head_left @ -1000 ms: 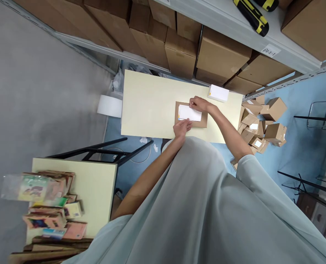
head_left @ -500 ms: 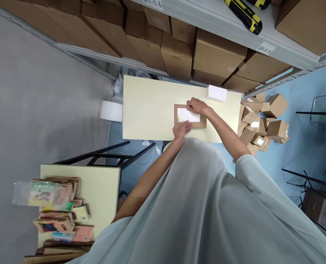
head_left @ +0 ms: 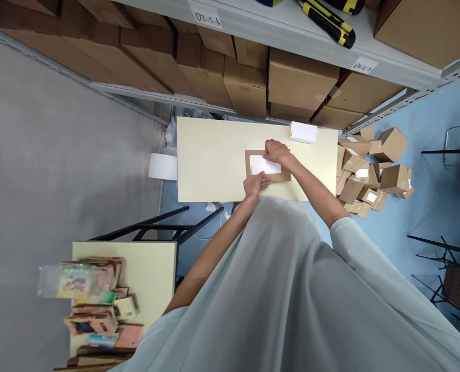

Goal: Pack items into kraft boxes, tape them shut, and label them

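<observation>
A flat brown cardboard package (head_left: 286, 176) lies on the cream table, with a white label (head_left: 261, 164) on its upper face. My right hand (head_left: 275, 151) is closed with its fingers curled at the label's far edge; anything inside them is hidden. At the near edge of the package, my left hand (head_left: 255, 184) touches the cardboard, its fingers stretched out to the right and its thumb at the label's lower border. A white stack of labels (head_left: 303, 132) sits behind my right hand, near the table's far edge.
The cream table (head_left: 210, 160) stands below a grey shelf (head_left: 245, 31) with cardboard boxes (head_left: 303, 77) and a black-and-yellow cutter (head_left: 328, 23). Several cartons (head_left: 395, 144) lie piled on the blue floor at right. A second table (head_left: 156, 268) at lower left carries books (head_left: 94, 320).
The camera view has shifted slightly. My right hand has stayed closed at the label's far edge, and my left hand keeps its place at the near edge of the package.
</observation>
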{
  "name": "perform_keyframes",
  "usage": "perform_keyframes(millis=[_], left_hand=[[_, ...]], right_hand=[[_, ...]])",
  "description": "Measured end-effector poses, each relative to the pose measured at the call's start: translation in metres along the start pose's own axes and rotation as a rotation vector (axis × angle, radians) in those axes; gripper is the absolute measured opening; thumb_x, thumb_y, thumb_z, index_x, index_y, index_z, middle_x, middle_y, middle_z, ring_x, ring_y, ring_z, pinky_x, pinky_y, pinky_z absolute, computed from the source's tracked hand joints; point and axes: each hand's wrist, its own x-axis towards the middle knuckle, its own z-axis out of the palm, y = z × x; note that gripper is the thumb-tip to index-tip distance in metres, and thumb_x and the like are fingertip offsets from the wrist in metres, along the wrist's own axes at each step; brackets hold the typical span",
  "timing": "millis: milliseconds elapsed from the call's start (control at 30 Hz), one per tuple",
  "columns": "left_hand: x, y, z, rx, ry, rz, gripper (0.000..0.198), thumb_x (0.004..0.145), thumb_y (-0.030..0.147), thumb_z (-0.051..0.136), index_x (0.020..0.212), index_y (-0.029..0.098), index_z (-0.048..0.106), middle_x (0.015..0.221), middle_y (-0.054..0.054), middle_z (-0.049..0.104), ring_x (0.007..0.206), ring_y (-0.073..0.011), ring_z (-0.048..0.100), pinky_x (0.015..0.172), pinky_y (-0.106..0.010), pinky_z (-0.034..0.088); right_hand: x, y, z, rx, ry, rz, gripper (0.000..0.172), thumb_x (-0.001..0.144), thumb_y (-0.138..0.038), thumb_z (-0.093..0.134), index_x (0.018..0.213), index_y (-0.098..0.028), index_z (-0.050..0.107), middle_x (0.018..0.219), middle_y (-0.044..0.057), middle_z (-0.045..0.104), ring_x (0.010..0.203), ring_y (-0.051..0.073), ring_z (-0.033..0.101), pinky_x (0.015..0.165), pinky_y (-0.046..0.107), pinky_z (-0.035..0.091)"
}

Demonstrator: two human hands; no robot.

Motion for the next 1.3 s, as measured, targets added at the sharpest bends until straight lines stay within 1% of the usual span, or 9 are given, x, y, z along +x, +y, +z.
perform_keyframes(millis=[133,267,333,400,533,667,833,1033,1300], left_hand=[[0.000,-0.004,-0.013,0.268,-0.046,0.152,0.040,0.106,0.047,0.068,0.082,0.017,0.078,0.083,-0.011,0.085,0.077,-0.0234,0.083,0.074,-0.033,0.068],[0.001,-0.002,-0.038,0.697,-0.015,0.698,0.049,0.113,0.055,0.051,0.114,0.019,0.085,0.121,-0.015,0.086,0.123,-0.0308,0.081,0.110,-0.044,0.062],[0.008,0.001,-0.048,0.893,-0.086,0.955,0.058,0.115,0.056,0.046,0.147,0.016,0.074,0.157,-0.018,0.071,0.157,-0.0336,0.058,0.133,-0.050,0.043],[0.018,0.002,-0.055,1.065,-0.218,1.086,0.072,0.115,0.059,0.042,0.169,0.013,0.053,0.180,-0.018,0.044,0.174,-0.0335,0.030,0.143,-0.055,0.022],[0.034,-0.007,-0.067,1.287,-0.388,1.095,0.083,0.115,0.064,0.032,0.181,0.014,0.030,0.188,-0.016,0.025,0.179,-0.0319,0.013,0.145,-0.059,0.003],[0.034,-0.018,-0.081,1.347,-0.310,1.042,0.086,0.115,0.064,0.029,0.184,0.012,0.019,0.190,-0.017,0.018,0.179,-0.0311,0.010,0.145,-0.059,0.000],[0.033,-0.011,-0.069,1.346,-0.244,1.037,0.082,0.116,0.058,0.026,0.183,0.011,0.021,0.190,-0.017,0.018,0.179,-0.0302,0.010,0.145,-0.060,0.001],[0.050,0.013,-0.043,1.339,-0.275,1.048,0.077,0.117,0.053,0.029,0.181,0.011,0.030,0.189,-0.016,0.023,0.179,-0.0309,0.012,0.145,-0.059,0.000],[0.048,0.025,-0.048,1.298,-0.146,0.954,0.073,0.115,0.036,0.027,0.181,0.005,0.025,0.190,-0.015,0.015,0.180,-0.0317,0.004,0.145,-0.060,-0.006]], right_hand=[[-0.025,0.004,0.009,-0.027,0.148,-0.052,0.029,0.111,-0.017,0.051,0.132,-0.012,0.069,0.142,0.023,0.069,0.133,0.037,0.065,0.112,0.053,0.057],[-0.068,0.014,0.037,-0.049,0.334,-0.176,0.046,0.116,-0.025,0.037,0.151,-0.010,0.063,0.161,0.026,0.060,0.149,0.039,0.056,0.125,0.059,0.047],[-0.087,0.023,0.056,-0.065,0.348,-0.283,0.055,0.118,-0.033,0.036,0.164,-0.009,0.054,0.176,0.024,0.048,0.164,0.038,0.043,0.134,0.058,0.039],[-0.102,0.035,0.075,-0.081,0.309,-0.382,0.060,0.119,-0.038,0.037,0.171,-0.010,0.047,0.184,0.019,0.038,0.173,0.035,0.031,0.139,0.057,0.031],[-0.121,0.066,0.102,-0.076,0.235,-0.457,0.064,0.119,-0.043,0.038,0.175,-0.013,0.043,0.186,0.014,0.034,0.176,0.030,0.027,0.144,0.055,0.026],[-0.131,0.086,0.112,-0.056,0.259,-0.401,0.065,0.120,-0.044,0.033,0.176,-0.011,0.043,0.185,0.014,0.036,0.175,0.029,0.030,0.145,0.055,0.025],[-0.112,0.070,0.109,-0.019,0.364,-0.357,0.070,0.120,-0.050,0.027,0.169,-0.006,0.051,0.183,0.020,0.037,0.176,0.033,0.027,0.144,0.061,0.027],[-0.070,0.054,0.103,-0.018,0.360,-0.343,0.077,0.120,-0.053,0.020,0.180,-0.006,0.029,0.188,0.017,0.025,0.178,0.030,0.019,0.146,0.056,0.018],[-0.080,0.064,0.109,0.039,0.418,-0.197,0.073,0.119,-0.042,0.020,0.183,-0.007,0.018,0.190,0.015,0.019,0.179,0.029,0.015,0.147,0.058,0.014]])
